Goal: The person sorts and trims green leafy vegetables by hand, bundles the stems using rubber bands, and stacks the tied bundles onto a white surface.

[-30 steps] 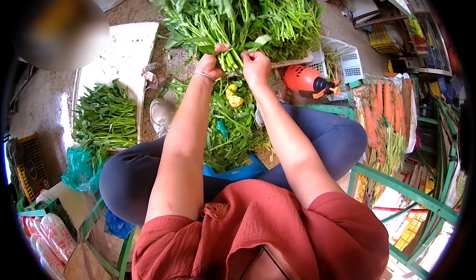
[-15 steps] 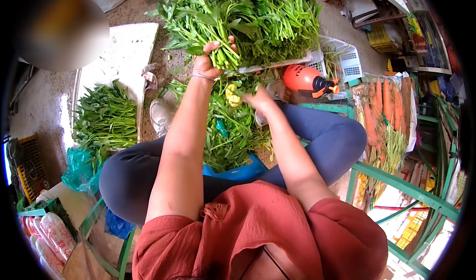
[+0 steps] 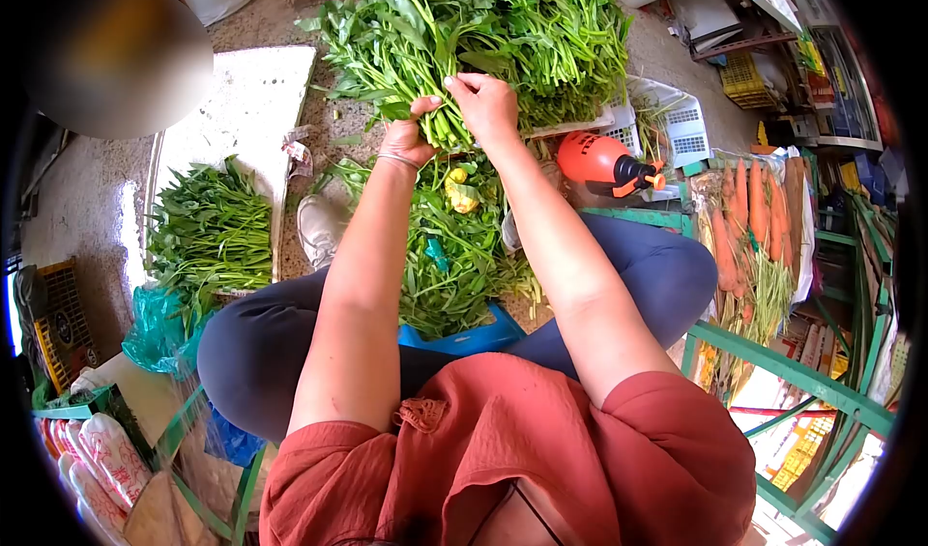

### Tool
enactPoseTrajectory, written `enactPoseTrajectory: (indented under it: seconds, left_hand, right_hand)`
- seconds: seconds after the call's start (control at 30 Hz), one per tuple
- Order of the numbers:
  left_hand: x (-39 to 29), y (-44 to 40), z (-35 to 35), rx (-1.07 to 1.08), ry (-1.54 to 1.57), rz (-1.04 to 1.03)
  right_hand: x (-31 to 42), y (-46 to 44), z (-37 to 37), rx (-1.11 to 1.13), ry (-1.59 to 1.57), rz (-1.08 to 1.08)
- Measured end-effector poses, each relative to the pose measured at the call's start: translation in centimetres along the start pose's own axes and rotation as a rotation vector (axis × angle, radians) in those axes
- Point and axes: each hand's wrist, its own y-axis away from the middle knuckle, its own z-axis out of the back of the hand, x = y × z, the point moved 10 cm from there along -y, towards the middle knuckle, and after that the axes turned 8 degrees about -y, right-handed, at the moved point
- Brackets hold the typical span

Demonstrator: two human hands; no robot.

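Observation:
A bunch of water spinach [image 3: 411, 58] is held by my left hand [image 3: 410, 140], fingers wrapped round its stems near the cut ends. My right hand [image 3: 486, 106] is at the bunch's right side, its thumb and fingers pinched together at the stems. Behind both hands lies a large heap of water spinach [image 3: 551, 43] with its stems toward the right. Below them, between my legs, loose greens [image 3: 440, 266] cover the ground. On top of these sits a yellowish clump [image 3: 461, 190], its kind unclear.
At left, a pile of trimmed greens [image 3: 213, 227] rests on a white board [image 3: 237, 87]. A red spray bottle [image 3: 594, 159] stands right of the heap, near a white plastic crate [image 3: 681, 116]. Carrots [image 3: 754, 208] lie farther right behind a green metal frame [image 3: 793, 367].
My right hand has moved up and left from above the loose greens to the stems of the bunch. My left hand keeps its hold, slightly lower and to the right.

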Motion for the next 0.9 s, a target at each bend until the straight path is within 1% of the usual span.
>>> enactPoseTrajectory:
  seconds: [0.03,0.07,0.1,0.13,0.17,0.23,0.3,0.33,0.37,0.43,0.5,0.53,0.57,0.6,0.63,0.67,0.7,0.73,0.77,0.83,0.9]
  left_hand:
    - [0.2,-0.1,0.4,-0.022,-0.013,0.014]
    - [0.2,-0.2,0.6,-0.026,-0.004,-0.016]
    - [0.1,0.0,0.2,-0.027,-0.002,-0.017]
    - [0.0,0.2,-0.8,0.031,0.041,-0.014]
    - [-0.2,0.5,-1.8,0.088,0.084,-0.010]
    - [-0.5,0.8,-2.3,0.114,0.114,-0.016]
    - [-0.6,1.1,-2.5,0.107,-0.002,-0.004]
    - [-0.6,0.8,-0.3,-0.047,-0.087,-0.029]
    - [-0.5,0.4,0.3,-0.051,-0.161,-0.053]
    - [-0.6,1.3,-0.7,-0.009,-0.151,-0.033]
    - [-1.0,1.6,-0.8,0.012,-0.158,0.002]
    - [-0.9,1.8,-0.8,0.033,-0.166,0.038]
    - [-1.2,1.9,-0.8,0.040,-0.161,0.020]
    - [-1.2,1.6,-0.6,0.043,-0.136,0.034]
    - [-1.2,1.4,-0.5,0.045,-0.109,0.046]
    - [-1.7,1.3,-0.1,0.016,-0.086,0.013]
    - [-1.7,1.2,0.0,0.006,-0.017,0.018]
    - [-2.1,1.0,-0.2,0.036,0.016,-0.006]
    - [-2.3,0.8,-0.4,0.068,0.048,-0.027]
    - [-3.1,1.2,-2.5,0.263,0.163,-0.071]
    - [-3.7,1.3,-2.9,0.315,0.159,-0.130]
  right_hand:
    - [-0.1,0.0,0.3,-0.037,-0.018,0.018]
    - [-0.3,-0.1,0.1,-0.037,-0.017,0.018]
    - [-0.7,-0.2,0.6,-0.093,-0.196,-0.026]
    - [-1.1,-0.1,0.9,-0.147,-0.376,-0.071]
    - [-1.0,0.0,0.9,-0.144,-0.375,-0.071]
    - [0.2,0.7,2.4,-0.266,-0.650,-0.108]
    - [-0.7,0.3,1.8,-0.288,-0.538,-0.066]
    - [0.5,0.7,2.4,-0.341,-0.189,0.051]
    - [-0.2,0.7,1.1,-0.284,-0.175,0.050]
    - [-1.5,0.6,-0.6,-0.186,-0.012,-0.025]
    - [-2.1,0.3,-0.7,-0.153,0.037,-0.028]
    - [-1.1,0.0,-0.9,-0.094,0.182,0.077]
    - [-0.4,-0.2,-1.2,-0.035,0.326,0.182]
    - [-1.8,0.2,-1.0,0.177,-0.080,-0.257]
    - [-1.8,-1.0,1.1,0.003,-0.101,-0.091]
    - [-2.7,-2.8,2.9,-0.139,0.055,0.023]
    - [-2.9,-3.5,4.7,-0.251,0.252,0.046]
    - [-2.9,-4.0,5.7,-0.290,0.345,0.037]
    - [-3.6,-4.6,5.8,-0.251,0.419,-0.040]
    - [-4.8,-5.5,5.9,-0.095,0.509,-0.134]
    - [-3.6,-5.8,6.8,-0.133,0.417,-0.088]
